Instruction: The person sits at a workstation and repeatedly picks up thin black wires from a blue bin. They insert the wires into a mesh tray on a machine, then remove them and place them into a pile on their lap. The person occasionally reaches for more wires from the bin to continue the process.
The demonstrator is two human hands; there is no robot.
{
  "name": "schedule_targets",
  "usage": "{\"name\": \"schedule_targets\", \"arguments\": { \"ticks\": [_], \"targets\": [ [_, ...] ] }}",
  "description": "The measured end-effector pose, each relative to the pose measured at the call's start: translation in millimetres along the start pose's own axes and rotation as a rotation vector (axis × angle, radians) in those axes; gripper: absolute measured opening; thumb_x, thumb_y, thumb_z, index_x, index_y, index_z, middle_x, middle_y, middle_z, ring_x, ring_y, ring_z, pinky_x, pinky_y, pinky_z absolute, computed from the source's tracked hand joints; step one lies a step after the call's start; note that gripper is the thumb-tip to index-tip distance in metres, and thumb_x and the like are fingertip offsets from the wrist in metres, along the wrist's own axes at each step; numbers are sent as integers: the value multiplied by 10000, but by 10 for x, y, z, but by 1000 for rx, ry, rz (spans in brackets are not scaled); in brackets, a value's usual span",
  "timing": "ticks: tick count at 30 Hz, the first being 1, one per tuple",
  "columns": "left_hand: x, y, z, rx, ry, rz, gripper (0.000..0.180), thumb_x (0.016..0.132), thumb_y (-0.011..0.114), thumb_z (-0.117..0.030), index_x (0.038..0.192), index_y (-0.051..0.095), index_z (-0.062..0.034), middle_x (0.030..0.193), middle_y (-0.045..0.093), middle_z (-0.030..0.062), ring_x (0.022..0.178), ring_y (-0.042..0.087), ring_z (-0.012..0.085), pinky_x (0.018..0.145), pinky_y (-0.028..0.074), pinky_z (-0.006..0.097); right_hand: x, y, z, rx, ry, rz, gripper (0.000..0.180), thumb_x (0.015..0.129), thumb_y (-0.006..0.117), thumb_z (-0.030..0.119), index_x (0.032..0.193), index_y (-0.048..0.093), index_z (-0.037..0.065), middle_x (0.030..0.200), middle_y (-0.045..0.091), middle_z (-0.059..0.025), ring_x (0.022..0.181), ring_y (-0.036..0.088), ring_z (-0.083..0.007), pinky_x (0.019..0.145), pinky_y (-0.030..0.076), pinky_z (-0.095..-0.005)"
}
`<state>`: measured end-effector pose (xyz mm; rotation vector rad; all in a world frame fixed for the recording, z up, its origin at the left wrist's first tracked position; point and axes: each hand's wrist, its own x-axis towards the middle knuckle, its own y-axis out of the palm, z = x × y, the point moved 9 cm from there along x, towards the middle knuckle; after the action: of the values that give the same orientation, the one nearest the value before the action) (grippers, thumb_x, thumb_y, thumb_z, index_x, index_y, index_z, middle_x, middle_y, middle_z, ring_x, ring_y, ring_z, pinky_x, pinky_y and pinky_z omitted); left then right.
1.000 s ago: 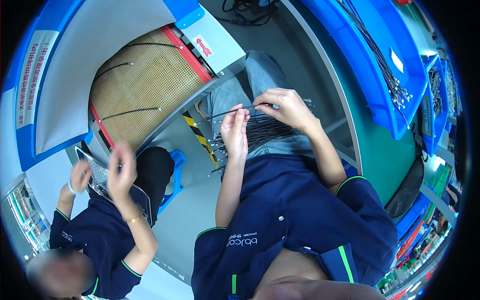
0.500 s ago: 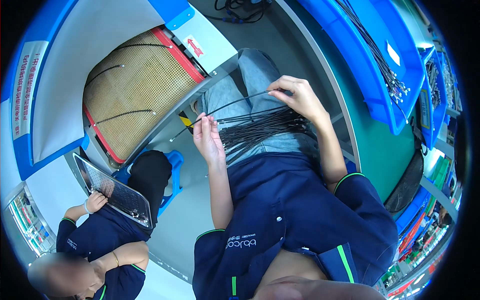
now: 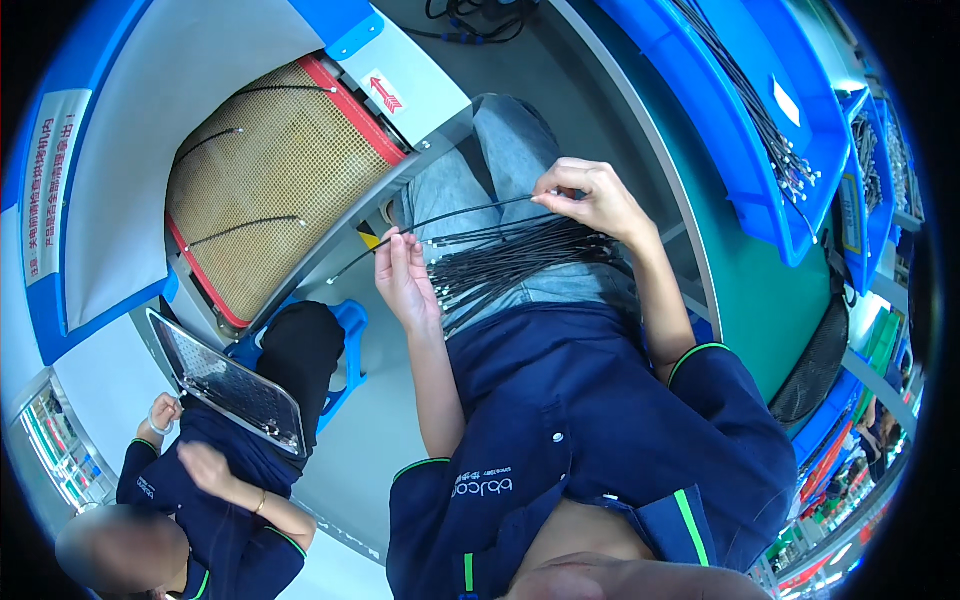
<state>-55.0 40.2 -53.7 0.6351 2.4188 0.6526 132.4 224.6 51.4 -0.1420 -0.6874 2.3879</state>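
A thin black cable [image 3: 460, 212] stretches between my two hands above my lap. My left hand [image 3: 407, 280] pinches it near its left end, whose small tip pokes out past the fingers toward the belt. On the other side my right hand [image 3: 598, 200] grips the cable with thumb and fingers, covering that end. Beneath them, a bundle of similar black cables [image 3: 520, 258] with small light-coloured ends lies across my thighs.
A mesh conveyor belt [image 3: 275, 165] with red edges carries several separate black cables at the upper left. At lower left a co-worker has a dark tray [image 3: 235, 385] on the lap. Blue bins [image 3: 740, 190] with cables stand at right on a green tabletop [image 3: 745, 300].
My left hand has shifted slightly left with the cable, and my right hand has dropped a little. Cables on the belt have crept left. The co-worker's hands have moved off the tray.
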Motion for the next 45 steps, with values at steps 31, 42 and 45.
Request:
{"name": "schedule_targets", "arguments": {
  "ticks": [31, 42, 45],
  "targets": [
    [23, -7, 13, 42, -35, 45, 165, 912, 583, -61, 1054, 611, 18, 921, 635, 79, 851, 619, 125, 787, 522, 244, -91, -41, -226, -87, 29, 32, 179, 720, 745, 71, 885, 686, 38, 782, 629, -59, 708, 608, -176, 600, 470, -290],
    [54, 84, 40, 61, -47, 76, 166, 910, 591, -72, 1046, 609, 22, 904, 634, 69, 836, 617, 115, 787, 521, 236, 266, 96, 465, -360, -234, -11, 142, 724, 733, 189, 782, 673, 74, 920, 592, -15, 872, 563, -207, 763, 486, -328],
    [54, 130, 31, 67, -61, 65, 165, 911, 594, -78, 1044, 610, 18, 907, 633, 63, 837, 617, 110, 787, 521, 232, 311, 293, 533, -358, -269, 50, 170, 713, 737, 210, 771, 677, 62, 933, 590, -16, 903, 550, -203, 808, 469, -333]
  ]
}}
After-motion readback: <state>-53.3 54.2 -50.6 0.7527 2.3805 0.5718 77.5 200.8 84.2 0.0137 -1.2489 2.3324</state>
